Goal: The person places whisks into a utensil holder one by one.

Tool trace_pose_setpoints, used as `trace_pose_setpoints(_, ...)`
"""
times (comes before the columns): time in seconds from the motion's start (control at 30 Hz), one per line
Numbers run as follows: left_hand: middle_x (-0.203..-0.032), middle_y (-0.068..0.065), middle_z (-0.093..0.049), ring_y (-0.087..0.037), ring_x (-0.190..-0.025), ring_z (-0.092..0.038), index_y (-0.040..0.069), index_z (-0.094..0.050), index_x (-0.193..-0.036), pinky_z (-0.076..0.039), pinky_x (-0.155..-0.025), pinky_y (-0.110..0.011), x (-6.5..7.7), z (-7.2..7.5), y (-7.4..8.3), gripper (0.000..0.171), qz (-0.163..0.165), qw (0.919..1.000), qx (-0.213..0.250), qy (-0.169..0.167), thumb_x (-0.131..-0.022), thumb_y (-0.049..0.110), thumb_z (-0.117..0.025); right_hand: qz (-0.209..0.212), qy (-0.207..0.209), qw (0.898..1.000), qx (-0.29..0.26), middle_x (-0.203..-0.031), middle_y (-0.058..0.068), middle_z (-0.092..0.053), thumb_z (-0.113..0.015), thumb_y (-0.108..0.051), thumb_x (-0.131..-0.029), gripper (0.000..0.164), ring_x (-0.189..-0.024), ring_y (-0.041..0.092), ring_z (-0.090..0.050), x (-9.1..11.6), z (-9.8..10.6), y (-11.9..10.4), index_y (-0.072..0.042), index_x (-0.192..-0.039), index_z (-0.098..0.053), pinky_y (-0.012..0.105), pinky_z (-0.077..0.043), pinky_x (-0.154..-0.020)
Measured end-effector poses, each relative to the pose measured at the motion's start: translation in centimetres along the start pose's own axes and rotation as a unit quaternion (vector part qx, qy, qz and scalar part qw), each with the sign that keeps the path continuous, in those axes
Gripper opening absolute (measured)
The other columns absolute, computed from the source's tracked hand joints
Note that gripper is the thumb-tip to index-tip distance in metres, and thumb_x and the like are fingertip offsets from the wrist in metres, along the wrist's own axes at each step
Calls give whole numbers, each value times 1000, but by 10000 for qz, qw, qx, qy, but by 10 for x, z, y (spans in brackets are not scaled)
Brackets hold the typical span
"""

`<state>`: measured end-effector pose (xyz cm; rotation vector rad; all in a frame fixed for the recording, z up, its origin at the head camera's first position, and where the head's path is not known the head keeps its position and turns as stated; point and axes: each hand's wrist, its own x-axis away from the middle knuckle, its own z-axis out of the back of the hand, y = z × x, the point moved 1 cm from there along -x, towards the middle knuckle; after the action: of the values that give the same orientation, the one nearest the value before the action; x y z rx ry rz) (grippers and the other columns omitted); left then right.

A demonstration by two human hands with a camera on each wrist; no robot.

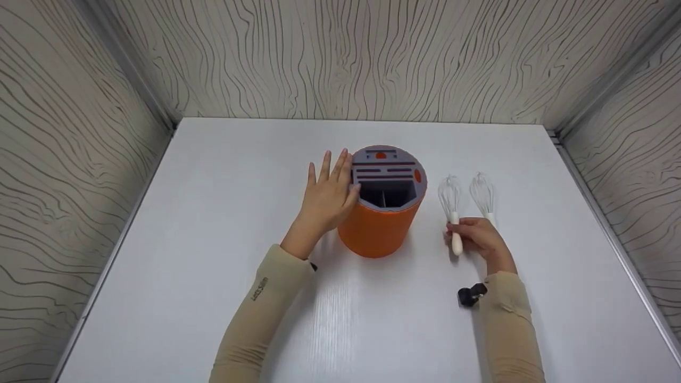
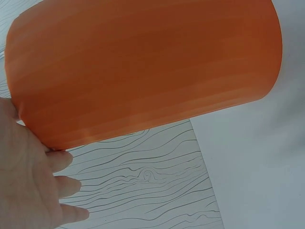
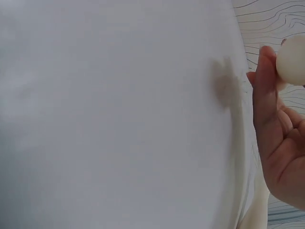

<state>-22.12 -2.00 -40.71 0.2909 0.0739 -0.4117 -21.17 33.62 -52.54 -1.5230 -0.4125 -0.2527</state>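
One whisk sits pinched by its handle in the right hand, folks, and we spot a second whisk just beside it, rightward on the surface; the left hand, fingers straight, holding nothing, rests against the orange holder, left of both.

There are two wire whisks, one orange container and one white surface — plus a pair of hands and a pair of beige sleeves.
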Motion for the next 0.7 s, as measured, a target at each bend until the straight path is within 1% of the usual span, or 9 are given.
trace_pose_setpoints(0.1, -157, -5, -10, -31, -144, -2, 6, -12, -152, -2, -111, -55, 0, 0, 0, 62, -22, 10000, -29, 36, -101, 38, -26, 110, -4, 9999, -25, -77, 6, -70, -63, -7, -90, 13, -73, 15, -69, 1, -1, -1, 6, -91, -68, 26, -54, -68)
trace_pose_setpoints(0.2, -157, -5, -11, -31, -144, -3, 6, -13, -152, -4, -111, -56, 0, 1, 1, 62, -57, 9999, -76, 45, -101, 38, -27, 172, 67, 9998, -54, -77, 5, -71, -63, -7, -90, 12, -73, 14, -69, 3, -2, -2, -1, -85, -71, 25, -54, -68)
trace_pose_setpoints(0.27, -157, -5, -11, -31, -144, -3, 6, -13, -152, -4, -111, -56, 0, 1, 1, 62, -61, 9999, -98, 41, -101, 38, -27, 206, 104, 9997, -94, -78, 4, -71, -62, -8, -90, 12, -73, 13, -69, 4, -3, -3, -2, -85, -71, 24, -54, -69)
trace_pose_setpoints(0.33, -157, -5, -12, -31, -144, -4, 6, -13, -152, -5, -111, -56, 1, 2, 1, 62, -62, 9999, -110, 59, -101, 38, -27, 256, 120, 9995, -143, -80, 4, -71, -62, -9, -91, 12, -75, 13, -69, 5, -4, -5, 2, -91, -69, 24, -54, -70)
trace_pose_setpoints(0.37, -157, -5, -12, -31, -144, -4, 6, -14, -152, -5, -111, -56, 1, 2, 1, 61, -56, 9999, -104, 64, -101, 38, -27, 287, 112, 9994, -174, -81, 4, -71, -62, -9, -91, 15, -76, 13, -69, 6, -5, -6, 5, -96, -67, 24, -54, -71)
trace_pose_setpoints(0.47, -157, -5, -12, -31, -144, -4, 6, -14, -152, -5, -111, -56, 1, 2, 1, 61, -39, 9999, -69, 66, -101, 38, -27, 369, 72, 9991, -218, -84, 4, -71, -61, -10, -92, 32, -79, 12, -69, 8, -7, -10, 15, -111, -56, 25, -54, -72)
trace_pose_setpoints(0.53, -157, -5, -12, -31, -144, -3, 6, -14, -152, -4, -111, -56, 1, 2, 1, 61, -32, 10000, -48, 60, -101, 37, -27, 399, 27, 9989, -236, -85, 4, -71, -60, -11, -92, 43, -81, 12, -69, 9, -9, -13, 20, -119, -48, 25, -54, -73)
trace_pose_setpoints(0.6, -157, -5, -12, -31, -144, -4, 6, -14, -152, -4, -111, -56, 1, 2, 1, 61, -38, 10000, -44, 66, -101, 37, -27, 428, 0, 9987, -260, -86, 4, -71, -60, -11, -92, 49, -82, 11, -69, 11, -10, -16, 22, -123, -42, 25, -54, -74)
trace_pose_setpoints(0.7, -157, -5, -12, -32, -143, -5, 6, -15, -152, -4, -111, -56, 1, 2, 1, 61, -47, 9999, -60, 89, -101, 37, -28, 458, -58, 9984, -336, -88, 5, -71, -59, -11, -93, 51, -83, 11, -69, 14, -12, -20, 23, -125, -39, 26, -54, -76)
